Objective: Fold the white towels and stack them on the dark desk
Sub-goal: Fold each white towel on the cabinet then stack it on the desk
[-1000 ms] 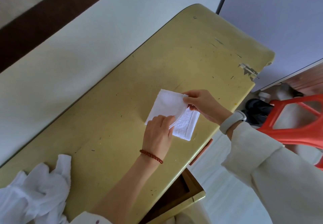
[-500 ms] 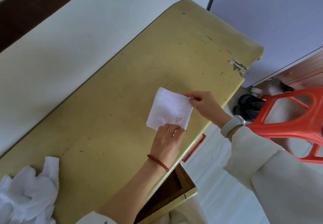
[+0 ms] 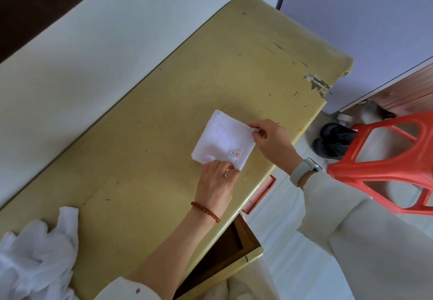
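As both hands pinch corners, folded towel [image 3: 222,139] flat

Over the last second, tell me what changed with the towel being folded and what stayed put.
The top flap of the folded towel came down over the textured layer that stuck out on the right; it now lies as one flat square with its red label up. The left hand went from pressing on it to pinching its near corner. The right hand kept pinching the right corner. The unfolded pile and the desk stayed as they were.
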A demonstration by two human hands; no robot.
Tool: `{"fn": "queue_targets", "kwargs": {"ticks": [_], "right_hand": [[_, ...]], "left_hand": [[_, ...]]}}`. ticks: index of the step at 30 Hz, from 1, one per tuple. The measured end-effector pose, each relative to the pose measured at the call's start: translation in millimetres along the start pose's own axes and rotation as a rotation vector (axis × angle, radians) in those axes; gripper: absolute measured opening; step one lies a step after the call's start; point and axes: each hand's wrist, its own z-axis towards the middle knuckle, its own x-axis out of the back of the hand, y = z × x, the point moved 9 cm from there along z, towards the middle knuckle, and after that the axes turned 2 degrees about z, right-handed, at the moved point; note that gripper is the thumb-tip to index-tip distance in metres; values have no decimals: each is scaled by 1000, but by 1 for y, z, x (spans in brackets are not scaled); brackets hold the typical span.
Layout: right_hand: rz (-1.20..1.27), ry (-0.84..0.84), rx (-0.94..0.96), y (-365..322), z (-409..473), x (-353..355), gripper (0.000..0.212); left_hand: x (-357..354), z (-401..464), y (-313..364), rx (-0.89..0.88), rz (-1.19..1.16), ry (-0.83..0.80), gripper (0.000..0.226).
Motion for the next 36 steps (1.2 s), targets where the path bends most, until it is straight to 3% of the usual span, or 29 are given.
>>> {"fn": "queue_targets", "kwargs": {"ticks": [10, 14, 22, 28, 36], "right_hand": [[-50, -38, 49, -3, -20, -18, 37], [9, 27, 38, -1, -31, -21, 36], [-112, 97, 161, -8, -39, -20, 14], [-222, 100, 293, -13, -43, -22, 5], [-215, 132, 321, -20, -41, -18, 5]], "left_hand": [[23, 6, -53, 33, 209, 26, 38], [33, -1, -57, 17, 147, 83, 19], [28, -16, -56, 8, 34, 116, 12], [22, -17, -60, 38, 29, 73, 19], [24, -10, -77, 145, -65, 110, 21]]}}
